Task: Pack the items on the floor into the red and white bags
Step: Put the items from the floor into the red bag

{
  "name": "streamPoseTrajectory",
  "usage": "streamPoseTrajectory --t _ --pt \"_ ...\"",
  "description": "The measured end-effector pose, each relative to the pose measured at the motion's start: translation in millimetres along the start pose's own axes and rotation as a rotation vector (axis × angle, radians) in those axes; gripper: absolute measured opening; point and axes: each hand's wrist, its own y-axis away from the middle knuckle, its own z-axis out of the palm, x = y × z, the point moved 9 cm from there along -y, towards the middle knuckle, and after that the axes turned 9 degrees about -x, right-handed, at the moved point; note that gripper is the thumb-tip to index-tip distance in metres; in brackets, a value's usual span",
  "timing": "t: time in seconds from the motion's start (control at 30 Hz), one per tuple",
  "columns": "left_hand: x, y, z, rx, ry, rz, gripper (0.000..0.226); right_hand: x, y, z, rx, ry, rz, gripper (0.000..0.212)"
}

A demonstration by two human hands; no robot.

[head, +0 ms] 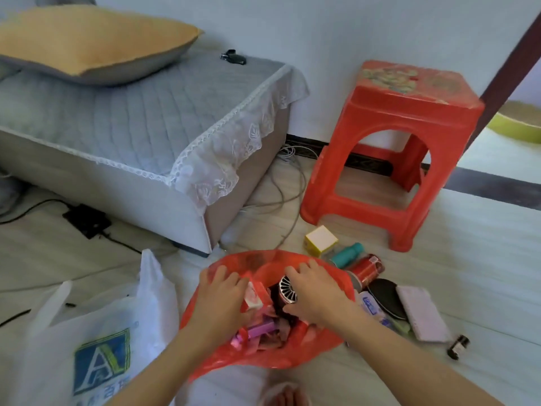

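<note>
While both hands work inside the half-filled red bag (263,356), left hand (222,297) gripping a small carton (253,297), right hand (313,291) spread over a round fan (287,289), the white bag (96,332) looks unfilled and a red can (367,269), teal bottle (348,254) and notebook (421,313) wait at the right.

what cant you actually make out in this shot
Head view only:
- White bag: contents hidden by its own plastic; bottom cut off by the lower edge.
- Red bag: much of its contents covered by the left hand and right hand.
- Small dark bottle: too small and blurred to identify.
- Blue and white packet: print blurred, partly under the red bag's rim.
</note>
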Motion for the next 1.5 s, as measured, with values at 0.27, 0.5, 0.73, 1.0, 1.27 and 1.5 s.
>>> streamPoseTrajectory --t 0.27,0.5,0.73,1.0,1.27,1.5 --pt "12.8 -4.4 27.1 -0.117 0.150 0.110 0.064 24.5 -26.0 -11.3 0.146 -0.236 0.046 0.061" --pt "13.6 -6.4 4.0 -0.101 0.196 0.023 0.073 25.9 -2.6 -13.5 0.178 -0.045 -0.008 0.060" --pt "23.4 -4.6 19.0 -0.188 -0.109 0.069 0.048 26.3 16.3 -5.6 0.146 0.010 -0.022 0.053" --pt "-13.2 -25.3 -4.9 -0.076 -0.260 -0.151 0.038 26.1 11.7 -2.0 0.141 0.003 -0.028 0.055" --pt "-3.7 -18.2 29.9 0.154 0.028 -0.111 0.056 30.9 2.6 2.0 0.170 -0.289 0.009 0.056" --pt "-14.2 -14.4 41.4 0.222 -0.100 -0.121 0.045 10.0 -8.8 10.7 0.119 -0.465 -0.067 0.068"
